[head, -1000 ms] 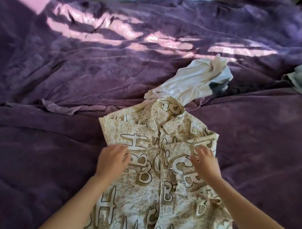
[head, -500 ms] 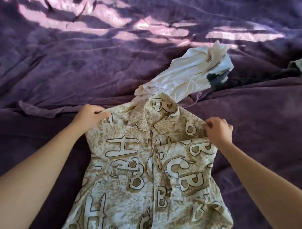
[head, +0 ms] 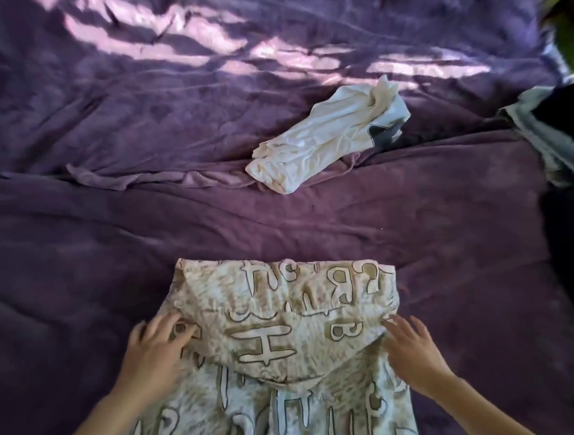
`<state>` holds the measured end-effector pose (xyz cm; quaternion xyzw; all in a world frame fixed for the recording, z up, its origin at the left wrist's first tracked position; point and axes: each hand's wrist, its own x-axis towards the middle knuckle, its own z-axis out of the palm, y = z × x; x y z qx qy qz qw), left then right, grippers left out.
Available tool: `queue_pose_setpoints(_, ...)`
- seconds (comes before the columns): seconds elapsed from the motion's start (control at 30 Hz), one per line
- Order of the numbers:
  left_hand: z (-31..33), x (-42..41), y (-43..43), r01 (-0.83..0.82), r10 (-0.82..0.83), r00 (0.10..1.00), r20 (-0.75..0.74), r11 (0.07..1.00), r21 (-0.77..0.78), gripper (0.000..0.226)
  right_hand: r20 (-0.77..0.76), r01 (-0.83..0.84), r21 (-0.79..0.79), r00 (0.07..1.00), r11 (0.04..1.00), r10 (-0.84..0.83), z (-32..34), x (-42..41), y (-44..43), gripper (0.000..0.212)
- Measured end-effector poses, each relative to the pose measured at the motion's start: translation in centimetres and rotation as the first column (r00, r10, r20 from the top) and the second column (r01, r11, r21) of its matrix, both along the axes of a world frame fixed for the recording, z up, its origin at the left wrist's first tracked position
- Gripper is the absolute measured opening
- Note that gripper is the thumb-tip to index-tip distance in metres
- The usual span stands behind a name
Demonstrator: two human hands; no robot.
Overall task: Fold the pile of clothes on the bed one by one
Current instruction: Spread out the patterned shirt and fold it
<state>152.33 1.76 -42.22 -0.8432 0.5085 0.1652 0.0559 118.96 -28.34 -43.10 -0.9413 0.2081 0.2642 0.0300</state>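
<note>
Nearest, the shirt [head: 283, 341] lies on the bed [head: 85, 257], top folded down; left hand [head: 154, 355] and right hand [head: 410, 346] rest flat on its edges, fingers spread, gripping nothing. Farther off, well apart, lies a white garment [head: 328, 137]

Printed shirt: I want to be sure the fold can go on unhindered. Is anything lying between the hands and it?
Nothing visible. The left hand and right hand already rest on the printed shirt at its side edges. The white garment lies apart, farther up the bed.
</note>
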Motion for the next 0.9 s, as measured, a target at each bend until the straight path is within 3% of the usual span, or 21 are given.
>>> queue_pose_setpoints(0.07, 0.4, -0.3, -2.1, -0.057, 0.058, 0.998, 0.008, 0.991, -0.119, 0.057, 0.172, 0.058, -0.048, 0.984, 0.997, -0.049, 1.0, 3.0, 0.1, 0.013)
queue_pose_setpoints(0.13, 1.1, 0.0, -5.0, -0.041, 0.046, 0.998, 0.031, 0.987, -0.153, 0.052, 0.178, 0.140, -0.035, 0.975, 0.990, -0.131, 1.7, 6.3, -0.4, 0.023)
queue_pose_setpoints(0.23, 1.8, 1.5, -10.0, -0.033, 0.030, 0.996, 0.083, 0.999, 0.040, 0.078, 0.095, 0.215, -0.054, 0.973, 0.975, -0.209, 1.8, 10.7, -2.3, 0.066)
queue_pose_setpoints(0.3, 1.7, 3.2, -12.8, -0.010, -0.003, 0.999, 0.040, 0.952, 0.307, 0.076, -0.044, 0.248, 0.001, 0.968, 0.969, -0.248, 1.4, 12.7, -3.8, 0.073)
queue_pose_setpoints(0.33, 1.2, 4.1, -13.7, 0.007, -0.023, 0.999, 0.038, 0.929, 0.370, 0.073, -0.081, 0.274, 0.008, 0.959, 0.962, -0.272, 0.8, 13.3, -4.7, 0.077)
queue_pose_setpoints(0.43, -0.2, 6.6, -13.9, 0.069, -0.091, 0.995, 0.034, 0.910, 0.408, 0.046, -0.142, 0.294, -0.004, 0.946, 0.956, -0.292, -0.3, 13.6, -6.4, 0.066)
queue_pose_setpoints(0.53, 0.5, 8.3, -12.4, 0.093, -0.101, 0.995, 0.014, 0.955, 0.282, 0.024, -0.032, 0.244, -0.068, 0.969, 0.967, -0.246, 0.5, 12.7, -7.2, 0.029)
queue_pose_setpoints(0.63, 3.1, 10.4, -11.4, -0.013, 0.015, 0.999, -0.043, 0.999, 0.038, 0.017, 0.279, 0.223, -0.088, 0.941, 0.971, -0.191, 2.5, 11.4, -7.6, 0.019)
queue_pose_setpoints(0.7, 5.2, 11.4, -11.4, -0.025, 0.026, 1.000, 0.009, 0.997, -0.078, 0.017, 0.440, 0.216, -0.125, 0.887, 0.968, -0.141, 3.8, 11.2, -7.8, 0.018)
queue_pose_setpoints(0.9, 9.3, 12.7, -13.0, -0.031, 0.091, 0.984, 0.155, 0.935, -0.353, 0.016, 0.499, 0.398, -0.169, 0.823, 0.902, -0.270, 8.1, 14.8, -8.7, 0.023)
